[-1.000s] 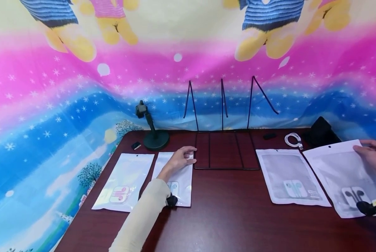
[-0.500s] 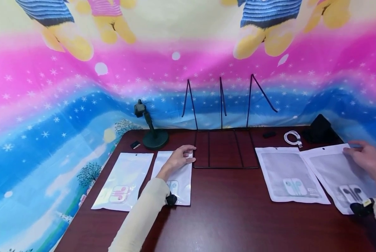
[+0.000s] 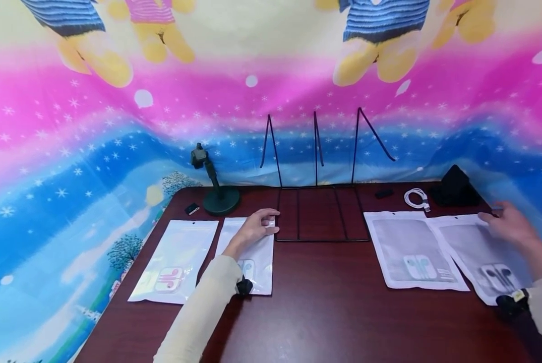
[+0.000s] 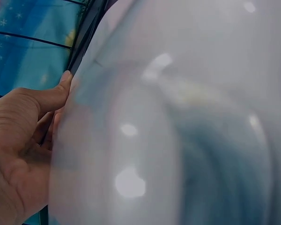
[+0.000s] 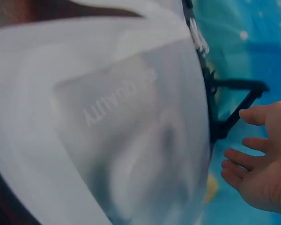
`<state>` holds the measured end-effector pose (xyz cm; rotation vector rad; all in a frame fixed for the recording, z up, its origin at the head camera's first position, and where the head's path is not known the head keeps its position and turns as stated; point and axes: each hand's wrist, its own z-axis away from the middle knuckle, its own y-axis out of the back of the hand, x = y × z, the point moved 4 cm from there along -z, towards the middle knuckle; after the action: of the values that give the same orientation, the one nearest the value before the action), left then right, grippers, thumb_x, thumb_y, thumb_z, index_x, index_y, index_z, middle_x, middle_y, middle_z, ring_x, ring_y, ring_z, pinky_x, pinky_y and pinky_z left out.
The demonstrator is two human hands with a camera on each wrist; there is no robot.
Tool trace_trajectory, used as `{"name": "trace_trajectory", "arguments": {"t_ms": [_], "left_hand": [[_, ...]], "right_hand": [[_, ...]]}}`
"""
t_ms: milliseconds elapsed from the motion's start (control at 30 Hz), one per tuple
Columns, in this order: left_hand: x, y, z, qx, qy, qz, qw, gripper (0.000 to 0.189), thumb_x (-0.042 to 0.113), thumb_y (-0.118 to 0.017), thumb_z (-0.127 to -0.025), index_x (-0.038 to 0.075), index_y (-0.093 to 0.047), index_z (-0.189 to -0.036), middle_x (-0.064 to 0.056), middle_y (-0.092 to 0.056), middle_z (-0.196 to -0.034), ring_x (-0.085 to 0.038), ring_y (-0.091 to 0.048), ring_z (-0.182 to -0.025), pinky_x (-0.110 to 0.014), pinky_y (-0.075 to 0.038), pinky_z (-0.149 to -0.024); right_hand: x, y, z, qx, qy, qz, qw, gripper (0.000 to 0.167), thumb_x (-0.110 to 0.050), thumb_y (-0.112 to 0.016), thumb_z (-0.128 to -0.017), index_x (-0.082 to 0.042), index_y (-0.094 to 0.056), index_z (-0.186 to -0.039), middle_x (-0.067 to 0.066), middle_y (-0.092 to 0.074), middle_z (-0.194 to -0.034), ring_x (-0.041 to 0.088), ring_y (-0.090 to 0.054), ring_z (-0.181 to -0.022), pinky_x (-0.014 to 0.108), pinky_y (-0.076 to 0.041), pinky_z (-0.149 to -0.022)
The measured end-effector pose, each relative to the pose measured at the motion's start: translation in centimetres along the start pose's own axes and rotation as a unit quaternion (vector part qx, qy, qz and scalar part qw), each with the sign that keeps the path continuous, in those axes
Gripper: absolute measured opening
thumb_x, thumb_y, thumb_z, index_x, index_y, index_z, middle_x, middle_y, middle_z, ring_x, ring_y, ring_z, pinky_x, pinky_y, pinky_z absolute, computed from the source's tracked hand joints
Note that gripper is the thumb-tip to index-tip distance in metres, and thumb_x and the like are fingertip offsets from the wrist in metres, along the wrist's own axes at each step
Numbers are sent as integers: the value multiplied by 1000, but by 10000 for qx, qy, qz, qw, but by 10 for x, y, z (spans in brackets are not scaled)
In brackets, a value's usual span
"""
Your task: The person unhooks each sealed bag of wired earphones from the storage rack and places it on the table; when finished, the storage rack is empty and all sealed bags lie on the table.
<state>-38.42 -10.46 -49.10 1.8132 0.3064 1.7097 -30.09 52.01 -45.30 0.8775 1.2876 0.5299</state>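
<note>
My left hand [image 3: 252, 228] rests over the top right corner of a white zip pouch [image 3: 263, 262] with earphones in a clear case [image 3: 247, 268]. Its thumb and index finger are apart; in the left wrist view, the thumb tip lies at the pouch's edge. At the far right, a second zip pouch [image 3: 468, 247] holds dark earphones [image 3: 497, 277]. My right hand [image 3: 508, 224] is by that pouch's top right corner. In the right wrist view, the fingers [image 5: 241, 159] are loosely bent with nothing between them, beside the pouch.
Another pouch with pink earphones [image 3: 168, 279] lies far left; one with mint earphones [image 3: 419, 267] lies right of the black wire rack [image 3: 320, 240]. Behind are a dark green stand [image 3: 221, 200], a white cable [image 3: 417, 199], small black items and a black holder [image 3: 454, 186].
My right hand has moved left, bringing the far right pouch down beside the mint-earphone pouch; its fingers now look loose. My left hand stays in place.
</note>
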Motion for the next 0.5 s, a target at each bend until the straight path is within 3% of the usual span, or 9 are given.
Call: {"name": "trace_trajectory", "arguments": {"t_ms": [133, 267, 400, 500], "left_hand": [[2, 0, -4, 1, -64, -121, 9999, 49, 11, -75, -96, 17, -63, -143, -11, -59, -143, -32, -57, -127, -47, -49, -110], [5, 2, -4, 40, -158, -387, 9991, 48, 12, -76, -96, 15, -64, -142, -12, -60, -140, -32, -60, -126, -46, -51, -108], [14, 9, 1, 175, -382, -733, 9964, 42, 16, -72, -99, 13, -65, -140, -13, -63, -136, -31, -63, -122, -44, -55, -103], [27, 20, 10, 386, -777, -1159, 9895, 36, 21, -65, -104, 10, -66, -138, -13, -65, -136, -30, -64, -121, -44, -55, -102]], "right_hand": [[-21, 6, 7, 73, 789, 92, 9968, 80, -37, -41, -111, 17, -3, -157, 52, -20, -149, 71, -26, -131, 81, -30, -99], [-50, 6, 12, 440, 1544, 321, 9865, 71, -29, -47, -111, 16, -17, -156, 50, -29, -147, 69, -31, -130, 80, -30, -98], [-81, 2, 16, 818, 2395, 657, 9652, 59, -15, -56, -106, 17, -34, -151, 48, -40, -141, 68, -34, -128, 79, -27, -104], [-100, -3, 22, 1054, 2873, 1093, 9457, 54, -10, -61, -103, 14, -42, -147, 45, -45, -140, 65, -36, -129, 77, -24, -108]]}}
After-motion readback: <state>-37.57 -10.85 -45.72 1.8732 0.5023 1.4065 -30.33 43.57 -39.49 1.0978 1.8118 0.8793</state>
